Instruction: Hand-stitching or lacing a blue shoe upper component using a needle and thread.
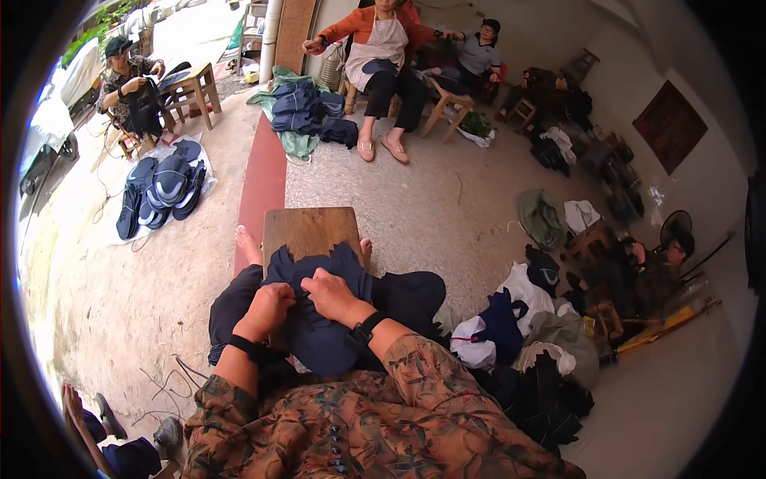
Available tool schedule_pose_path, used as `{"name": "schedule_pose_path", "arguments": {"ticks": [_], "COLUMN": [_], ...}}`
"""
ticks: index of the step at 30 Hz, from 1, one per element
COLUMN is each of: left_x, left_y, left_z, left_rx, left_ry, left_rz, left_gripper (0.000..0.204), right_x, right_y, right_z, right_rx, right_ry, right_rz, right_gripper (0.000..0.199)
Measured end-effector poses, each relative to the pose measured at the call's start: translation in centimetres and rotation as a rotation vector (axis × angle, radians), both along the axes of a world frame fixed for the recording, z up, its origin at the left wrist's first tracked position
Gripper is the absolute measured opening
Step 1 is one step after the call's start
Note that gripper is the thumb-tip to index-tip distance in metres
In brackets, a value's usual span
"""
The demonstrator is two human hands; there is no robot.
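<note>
A dark navy cloth piece (325, 343) with jagged upper edges lies across my lap and over the near part of a wooden stool (311, 223). My left hand (271, 306) is closed, pinching the cloth near its left side. Close by on the right, my right hand (331, 294) has its fingers bent together on the same cloth, near the middle. What lies between the fingertips is too small to make out. Both wrists wear black bands.
On my right are heaped white and dark cloths (495, 339) and black scraps (542, 403). Navy pieces with pale trim (163, 188) lie on a sheet at left; another navy pile (299, 108) sits ahead. Several seated people surround me, one in an orange top (375, 40).
</note>
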State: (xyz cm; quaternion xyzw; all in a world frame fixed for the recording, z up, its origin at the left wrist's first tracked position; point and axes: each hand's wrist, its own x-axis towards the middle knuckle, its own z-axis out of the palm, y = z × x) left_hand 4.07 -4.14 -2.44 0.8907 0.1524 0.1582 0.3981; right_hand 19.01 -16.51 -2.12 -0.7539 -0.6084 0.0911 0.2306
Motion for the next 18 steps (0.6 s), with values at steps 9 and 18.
{"name": "schedule_pose_path", "arguments": {"ticks": [9, 18], "left_x": [-0.2, -0.1], "left_y": [0.5, 0.7], "left_z": [0.0, -0.2], "left_rx": [-0.039, -0.046], "left_ry": [0.000, 0.036], "left_rz": [-0.050, -0.034], "left_gripper": [0.008, 0.010], "right_x": [1.1, 1.1], "right_y": [0.9, 1.0], "right_z": [0.5, 1.4], "right_rx": [0.013, -0.047], "right_ry": [-0.191, -0.248], "right_rz": [0.136, 0.308], "right_gripper": [0.002, 0.005]}}
